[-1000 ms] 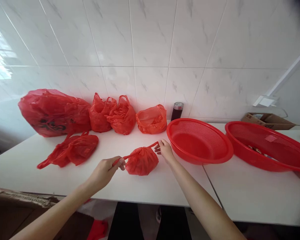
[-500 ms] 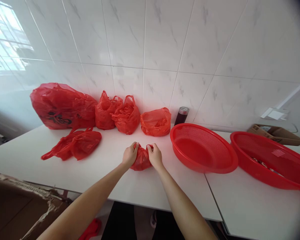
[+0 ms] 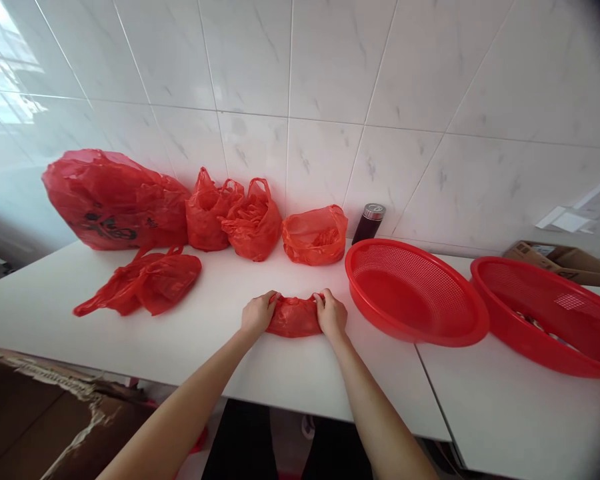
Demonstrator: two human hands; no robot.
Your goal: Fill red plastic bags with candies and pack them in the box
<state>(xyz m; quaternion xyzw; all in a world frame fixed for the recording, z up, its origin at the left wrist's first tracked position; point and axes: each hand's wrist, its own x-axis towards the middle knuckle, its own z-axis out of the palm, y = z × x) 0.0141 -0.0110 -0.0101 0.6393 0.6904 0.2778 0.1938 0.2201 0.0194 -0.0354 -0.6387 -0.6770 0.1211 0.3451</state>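
A small red plastic bag (image 3: 294, 318) rests on the white table, its top edge stretched sideways between my two hands. My left hand (image 3: 258, 313) pinches the bag's left upper corner. At the right upper corner, my right hand (image 3: 332, 313) grips it the same way. What lies inside the bag cannot be made out. Behind it stands an open red plastic bag (image 3: 315, 237) with crumpled red plastic in it. A loose red bag (image 3: 150, 283) lies flat to the left of my hands.
Along the wall stand a big stuffed red bag (image 3: 120, 203) and two filled red bags (image 3: 254, 223). To the right are a red colander (image 3: 415, 293), a second red basket (image 3: 545, 320), a dark flask (image 3: 369, 225) and a cardboard box (image 3: 565, 261). A torn carton (image 3: 45, 413) sits below left.
My hands have moved apart, and the gathered top of the small bag is now pulled wide between them. The view has shifted slightly.
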